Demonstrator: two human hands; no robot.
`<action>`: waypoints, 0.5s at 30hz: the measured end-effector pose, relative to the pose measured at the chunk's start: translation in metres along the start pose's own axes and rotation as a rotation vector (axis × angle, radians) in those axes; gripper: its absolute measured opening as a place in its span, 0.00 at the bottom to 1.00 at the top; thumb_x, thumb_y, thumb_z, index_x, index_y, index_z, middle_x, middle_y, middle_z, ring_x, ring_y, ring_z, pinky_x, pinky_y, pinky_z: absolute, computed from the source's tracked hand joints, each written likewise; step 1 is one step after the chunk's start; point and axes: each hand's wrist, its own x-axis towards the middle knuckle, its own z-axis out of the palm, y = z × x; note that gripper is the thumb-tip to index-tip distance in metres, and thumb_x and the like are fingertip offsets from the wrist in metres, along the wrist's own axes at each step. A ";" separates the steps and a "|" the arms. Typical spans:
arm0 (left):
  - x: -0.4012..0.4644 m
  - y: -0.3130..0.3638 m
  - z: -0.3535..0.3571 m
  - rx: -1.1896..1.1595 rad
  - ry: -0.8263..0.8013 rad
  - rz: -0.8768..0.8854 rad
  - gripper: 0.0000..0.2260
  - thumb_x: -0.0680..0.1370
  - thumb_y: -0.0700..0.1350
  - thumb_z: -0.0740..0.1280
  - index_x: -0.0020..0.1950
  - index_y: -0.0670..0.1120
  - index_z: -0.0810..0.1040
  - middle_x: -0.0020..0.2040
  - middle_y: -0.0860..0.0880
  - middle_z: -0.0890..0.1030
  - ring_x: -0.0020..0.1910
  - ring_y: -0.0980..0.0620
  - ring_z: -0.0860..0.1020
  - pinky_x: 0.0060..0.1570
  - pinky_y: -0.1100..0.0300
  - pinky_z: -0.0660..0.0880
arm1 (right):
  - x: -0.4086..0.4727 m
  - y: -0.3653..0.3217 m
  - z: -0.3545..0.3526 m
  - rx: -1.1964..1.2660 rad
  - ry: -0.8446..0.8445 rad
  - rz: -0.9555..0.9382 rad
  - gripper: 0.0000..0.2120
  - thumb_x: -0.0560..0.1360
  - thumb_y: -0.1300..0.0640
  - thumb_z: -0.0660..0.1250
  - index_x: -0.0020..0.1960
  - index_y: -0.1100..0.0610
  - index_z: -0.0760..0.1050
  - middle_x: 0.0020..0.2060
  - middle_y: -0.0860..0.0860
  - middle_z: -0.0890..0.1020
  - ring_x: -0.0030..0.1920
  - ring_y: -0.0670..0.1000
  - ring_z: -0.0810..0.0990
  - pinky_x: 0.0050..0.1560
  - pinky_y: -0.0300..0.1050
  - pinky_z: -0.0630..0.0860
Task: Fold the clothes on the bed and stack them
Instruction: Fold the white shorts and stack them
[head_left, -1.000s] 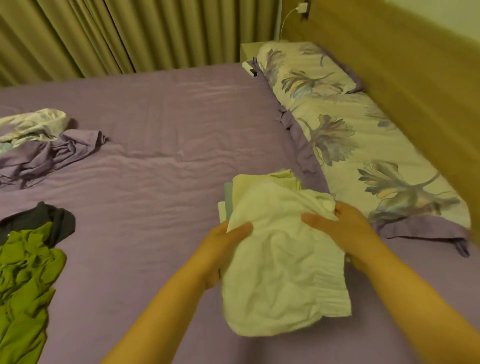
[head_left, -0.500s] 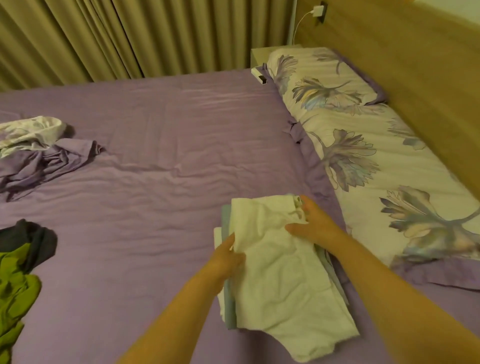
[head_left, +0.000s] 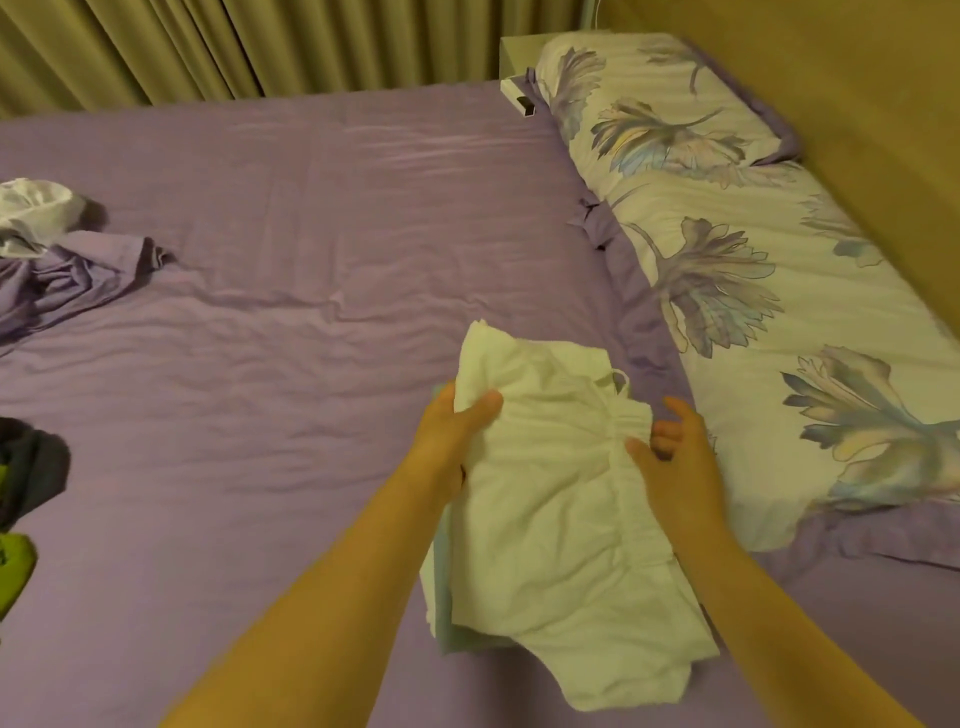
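- Folded white garment is lying atop the stack, near the floral pillow.
- Left hand is pinching its far corner; right hand is hovering loose-fingered, gripping nothing.
- Next, probably squaring edges.
- Farther left, the crumpled clothes are awaiting folding.

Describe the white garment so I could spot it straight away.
Start at the flowered pillows along the right of the purple bed. Just left of them lies a small stack; the white garment tops it, held by the left hand. It alone lies flat, unlike the crumpled heaps far left.
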 end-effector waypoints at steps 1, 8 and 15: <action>0.003 0.000 -0.002 0.010 0.017 0.015 0.12 0.76 0.42 0.69 0.60 0.44 0.78 0.53 0.44 0.83 0.50 0.44 0.82 0.49 0.49 0.80 | 0.002 0.001 -0.001 -0.022 0.010 -0.017 0.26 0.75 0.67 0.65 0.71 0.58 0.63 0.54 0.55 0.76 0.51 0.52 0.76 0.55 0.48 0.75; -0.005 -0.048 -0.001 1.398 0.322 0.568 0.33 0.77 0.50 0.67 0.77 0.48 0.55 0.76 0.40 0.58 0.74 0.39 0.58 0.71 0.41 0.53 | -0.037 0.017 0.022 -0.735 -0.159 -0.621 0.20 0.80 0.46 0.54 0.69 0.50 0.65 0.69 0.52 0.70 0.71 0.54 0.63 0.68 0.55 0.60; -0.021 -0.087 -0.006 1.666 0.010 0.505 0.30 0.79 0.65 0.36 0.75 0.57 0.60 0.78 0.47 0.56 0.77 0.43 0.49 0.70 0.41 0.37 | -0.033 0.050 0.036 -1.052 -0.335 -0.474 0.34 0.74 0.29 0.35 0.76 0.43 0.43 0.76 0.47 0.50 0.75 0.51 0.43 0.70 0.61 0.50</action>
